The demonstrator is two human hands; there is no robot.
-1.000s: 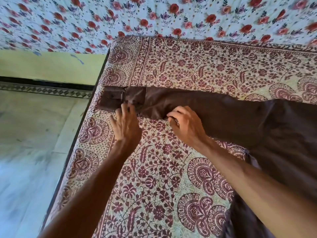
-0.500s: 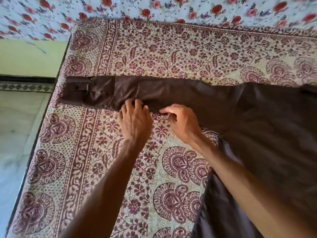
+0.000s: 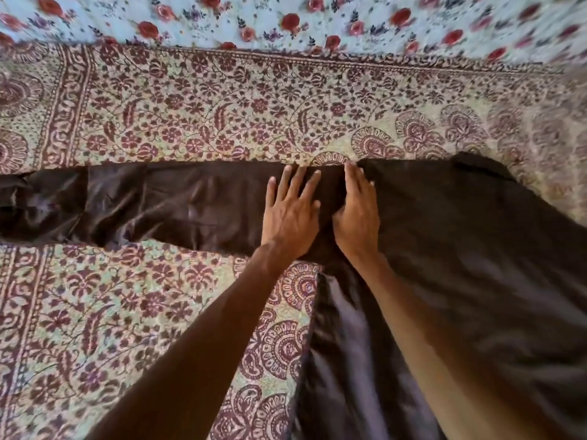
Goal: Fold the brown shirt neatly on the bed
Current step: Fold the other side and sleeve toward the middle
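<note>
Patterned bedspread (image 3: 190, 115), brown shirt (image 3: 444, 249) beneath both flat, open hands, left (image 3: 293, 214), right (image 3: 359, 214)

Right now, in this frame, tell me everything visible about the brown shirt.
The shirt is dark brown, slightly glossy fabric, lying flat on the patterned bedspread. One long sleeve stretches straight left, creased, its cuff end rumpled near the frame edge. The body spreads to the right and down, blurred there. The left hand and right hand press palm-down, fingers spread, side by side where sleeve meets body. Nothing is folded yet.
</note>
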